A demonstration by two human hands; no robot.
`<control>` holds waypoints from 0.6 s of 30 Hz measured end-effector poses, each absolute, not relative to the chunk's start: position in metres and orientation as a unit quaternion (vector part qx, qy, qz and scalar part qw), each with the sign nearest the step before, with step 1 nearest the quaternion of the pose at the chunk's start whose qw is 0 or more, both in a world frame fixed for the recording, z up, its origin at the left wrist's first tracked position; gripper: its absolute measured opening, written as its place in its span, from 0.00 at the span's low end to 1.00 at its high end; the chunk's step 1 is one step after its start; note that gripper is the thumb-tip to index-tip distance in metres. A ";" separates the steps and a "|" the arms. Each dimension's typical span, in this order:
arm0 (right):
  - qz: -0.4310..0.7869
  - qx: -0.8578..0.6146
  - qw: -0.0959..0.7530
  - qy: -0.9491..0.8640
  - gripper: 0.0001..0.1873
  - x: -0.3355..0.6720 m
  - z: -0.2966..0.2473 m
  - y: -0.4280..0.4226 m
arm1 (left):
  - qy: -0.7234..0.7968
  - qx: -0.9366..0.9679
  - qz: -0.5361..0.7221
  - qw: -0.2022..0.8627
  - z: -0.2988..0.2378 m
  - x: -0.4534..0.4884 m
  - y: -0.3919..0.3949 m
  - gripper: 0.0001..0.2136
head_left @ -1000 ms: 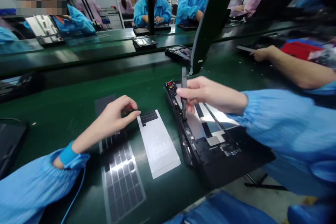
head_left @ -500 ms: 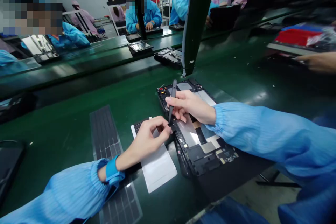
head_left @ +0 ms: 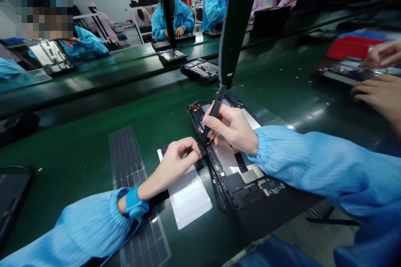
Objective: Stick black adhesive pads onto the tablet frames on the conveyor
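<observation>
An opened tablet (head_left: 238, 171) with exposed boards lies on the green bench in front of me. My right hand (head_left: 232, 127) grips a thin black tool (head_left: 214, 110), its tip pressed at the tablet's left edge. My left hand (head_left: 177, 162) is pinched shut right beside that tip, over the white backing sheet (head_left: 188, 196). Whatever the pinch holds is too small to make out. A sheet of dark adhesive strips (head_left: 125, 158) lies to the left under my forearm.
A dark hanging panel (head_left: 236, 21) drops just behind the tablet. More opened tablets (head_left: 200, 70) sit on the belt beyond. A co-worker's hands (head_left: 380, 91) work at the right near a red tray (head_left: 354, 46). Other people sit across the line.
My left hand left the strip sheet and came right to the tablet's edge, closing into a pinch. The tool has tilted further over; the tablet stays put.
</observation>
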State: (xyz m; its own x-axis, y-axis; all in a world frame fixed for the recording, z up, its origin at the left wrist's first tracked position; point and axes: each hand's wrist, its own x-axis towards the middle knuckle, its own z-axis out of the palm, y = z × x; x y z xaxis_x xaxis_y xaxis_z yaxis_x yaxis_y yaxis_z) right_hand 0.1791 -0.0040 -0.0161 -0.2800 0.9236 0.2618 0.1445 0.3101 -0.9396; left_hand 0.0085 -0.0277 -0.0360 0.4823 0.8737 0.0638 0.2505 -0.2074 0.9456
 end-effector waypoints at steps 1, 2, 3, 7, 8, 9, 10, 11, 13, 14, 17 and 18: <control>0.430 -0.398 0.441 -0.680 0.17 0.179 -0.016 -0.004 | 0.396 0.712 0.317 0.485 -0.036 0.009 -0.028 0.09; 0.429 -0.401 0.434 -0.683 0.17 0.179 -0.017 -0.004 | 0.397 0.718 0.313 0.479 -0.036 0.009 -0.028 0.09; 0.432 -0.404 0.430 -0.682 0.17 0.178 -0.017 -0.004 | 0.397 0.724 0.310 0.471 -0.036 0.008 -0.028 0.09; 0.461 -0.397 0.432 -0.665 0.19 0.178 -0.018 -0.002 | 0.391 0.747 0.296 0.448 -0.036 0.007 -0.027 0.10; 0.471 -0.393 0.435 -0.659 0.19 0.178 -0.018 -0.001 | 0.388 0.753 0.293 0.444 -0.037 0.007 -0.026 0.10; 0.481 -0.390 0.436 -0.653 0.20 0.179 -0.017 0.000 | 0.386 0.757 0.288 0.442 -0.037 0.007 -0.026 0.10; 0.489 -0.388 0.438 -0.647 0.19 0.179 -0.016 0.000 | 0.386 0.760 0.284 0.440 -0.037 0.007 -0.026 0.10; 0.495 -0.387 0.441 -0.641 0.19 0.179 -0.016 0.001 | 0.387 0.761 0.279 0.440 -0.037 0.006 -0.026 0.10; 0.502 -0.389 0.442 -0.633 0.19 0.180 -0.015 0.002 | 0.389 0.763 0.271 0.439 -0.036 0.006 -0.026 0.10; 0.507 -0.390 0.437 -0.632 0.18 0.180 -0.015 0.002 | 0.390 0.764 0.269 0.438 -0.036 0.006 -0.026 0.10; 0.538 -0.391 0.405 -0.628 0.19 0.180 -0.018 0.004 | 0.384 0.769 0.269 0.434 -0.033 0.006 -0.026 0.11; 0.548 -0.389 0.398 -0.625 0.19 0.180 -0.019 0.004 | 0.383 0.771 0.270 0.432 -0.032 0.006 -0.026 0.12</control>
State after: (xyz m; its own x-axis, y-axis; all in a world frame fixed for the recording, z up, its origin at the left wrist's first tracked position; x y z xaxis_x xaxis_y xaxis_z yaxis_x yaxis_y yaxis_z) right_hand 0.1798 0.0040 -0.0190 -0.3809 0.9218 0.0714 0.0489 0.0972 -0.9941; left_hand 0.0060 -0.0264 -0.0322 0.5615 0.8231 0.0855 0.3561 -0.3336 0.8729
